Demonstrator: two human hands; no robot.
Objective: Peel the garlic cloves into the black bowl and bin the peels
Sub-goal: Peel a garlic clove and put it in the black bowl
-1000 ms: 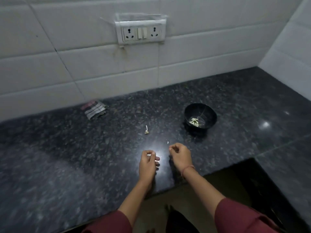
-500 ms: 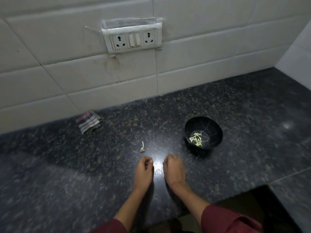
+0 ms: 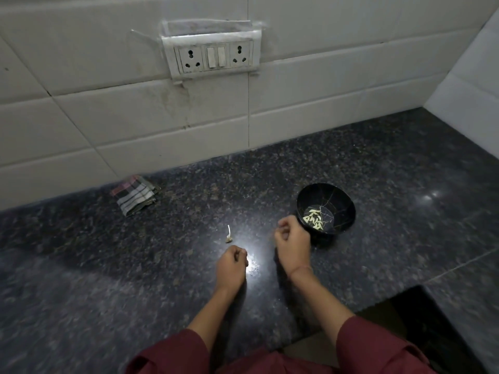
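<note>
The black bowl (image 3: 347, 211) sits right of the middle of the frame, on the dark counter (image 3: 108, 265). Peeled garlic cloves (image 3: 313, 219) lie in its bottom. The right hand (image 3: 293, 245) is just beside the bowl's lower left edge and hides a bit of it. Its fingers are curled in, and I cannot tell if they pinch anything. The left hand (image 3: 232, 263) is lower, near the middle. It is curled too, and its inside is hidden. A small garlic bit (image 3: 229, 237) lies just above it. A folded cloth (image 3: 133, 194) sits by the wall at left. The red sleeves (image 3: 172, 354) are cut off at the bottom.
</note>
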